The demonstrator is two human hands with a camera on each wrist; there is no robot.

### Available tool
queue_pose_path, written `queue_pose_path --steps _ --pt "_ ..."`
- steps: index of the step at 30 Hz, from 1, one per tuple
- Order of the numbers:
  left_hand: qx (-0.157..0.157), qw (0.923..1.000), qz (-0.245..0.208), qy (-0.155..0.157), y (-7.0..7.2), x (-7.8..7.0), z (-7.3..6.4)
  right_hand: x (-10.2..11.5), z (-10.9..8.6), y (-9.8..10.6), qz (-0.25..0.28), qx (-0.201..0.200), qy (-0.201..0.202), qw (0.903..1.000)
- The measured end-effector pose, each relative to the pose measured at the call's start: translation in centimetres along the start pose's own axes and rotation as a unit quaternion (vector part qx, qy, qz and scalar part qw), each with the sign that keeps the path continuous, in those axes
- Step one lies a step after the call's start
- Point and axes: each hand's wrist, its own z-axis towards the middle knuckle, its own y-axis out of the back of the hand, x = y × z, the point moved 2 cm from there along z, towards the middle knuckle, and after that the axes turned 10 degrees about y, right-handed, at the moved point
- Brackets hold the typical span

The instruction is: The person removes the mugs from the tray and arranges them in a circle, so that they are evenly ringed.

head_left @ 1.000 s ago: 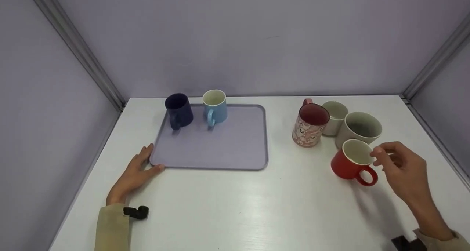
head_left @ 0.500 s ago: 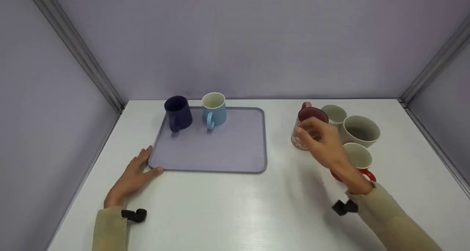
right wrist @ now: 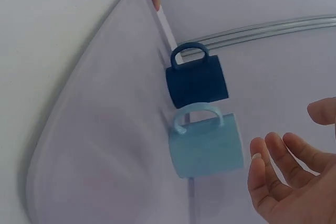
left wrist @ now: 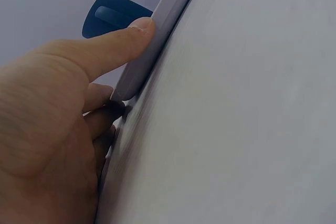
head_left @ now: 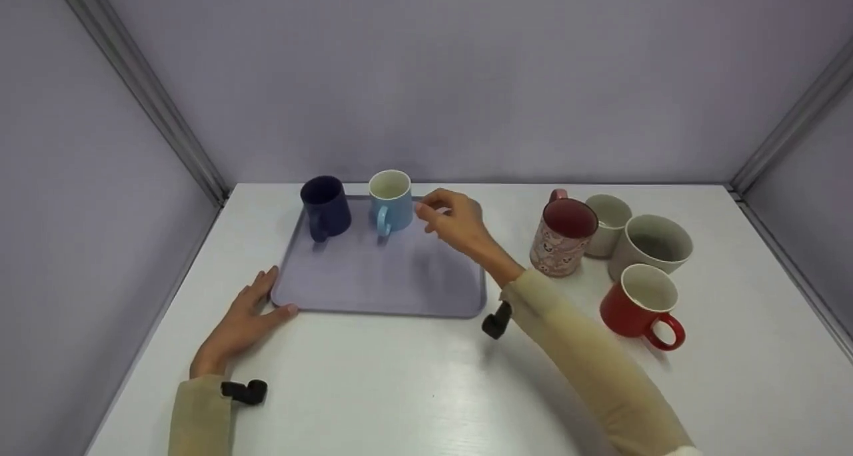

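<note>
My left hand (head_left: 240,329) rests at the near left corner of the lilac tray (head_left: 380,296); its thumb lies along the front rim and its straight fingers touch the left side. On the tray stand a dark blue mug (head_left: 326,209) and a light blue mug (head_left: 393,206), both upright with handles toward me. Just right of the light blue mug hovers my right hand (head_left: 456,223), over the tray. Its fingers are loosely bent and hold nothing. The right wrist view shows a gap between these fingertips (right wrist: 257,156) and the light blue mug (right wrist: 207,148).
On the white table (head_left: 373,389), right of the tray, several mugs cluster: a patterned pink mug (head_left: 558,246), a small pale cup (head_left: 603,239), a larger pale cup (head_left: 626,256) and a red mug (head_left: 623,309). Pale panels (head_left: 466,76) enclose the back and sides.
My right hand has moved left from beside the red mug, past the patterned pink mug, to the light blue mug. The left hand and all mugs have stayed in place.
</note>
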Motion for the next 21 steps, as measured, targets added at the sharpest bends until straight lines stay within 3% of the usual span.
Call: queue_pose_path --steps 6,11,15,21 --pt "0.001 1.0 0.001 -0.004 0.1 -0.2 0.1 -1.5 2.3 -3.8 0.03 0.022 -0.018 0.9991" --pt "-0.001 0.9999 0.001 -0.013 0.0 -0.3 0.3 -1.9 3.5 -5.3 0.042 0.017 -0.027 0.9986" --pt "0.0 1.0 0.005 -0.004 0.2 -0.3 0.2 -2.3 3.8 -6.4 0.029 0.006 -0.061 0.9977" --pt "-0.001 0.9999 0.013 0.004 0.5 -0.1 0.0 -3.7 3.7 -8.6 0.125 -0.021 -0.123 0.9842"
